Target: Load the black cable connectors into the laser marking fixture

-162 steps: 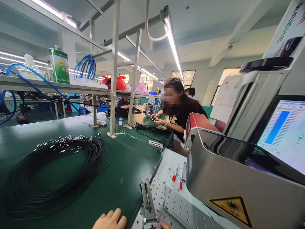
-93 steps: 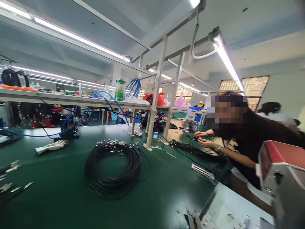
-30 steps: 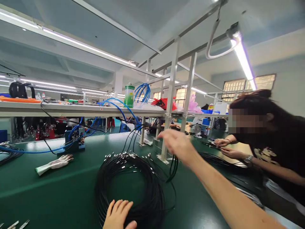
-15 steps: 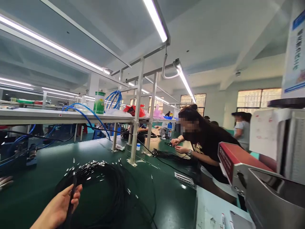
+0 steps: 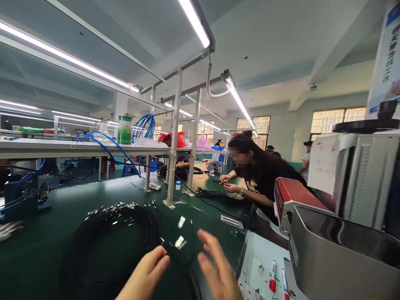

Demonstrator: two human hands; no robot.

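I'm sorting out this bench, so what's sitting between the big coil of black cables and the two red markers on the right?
In the head view, both hands: left hand and right hand, with metal-tipped cable ends between them, lie between the black cable coil and the red markers.
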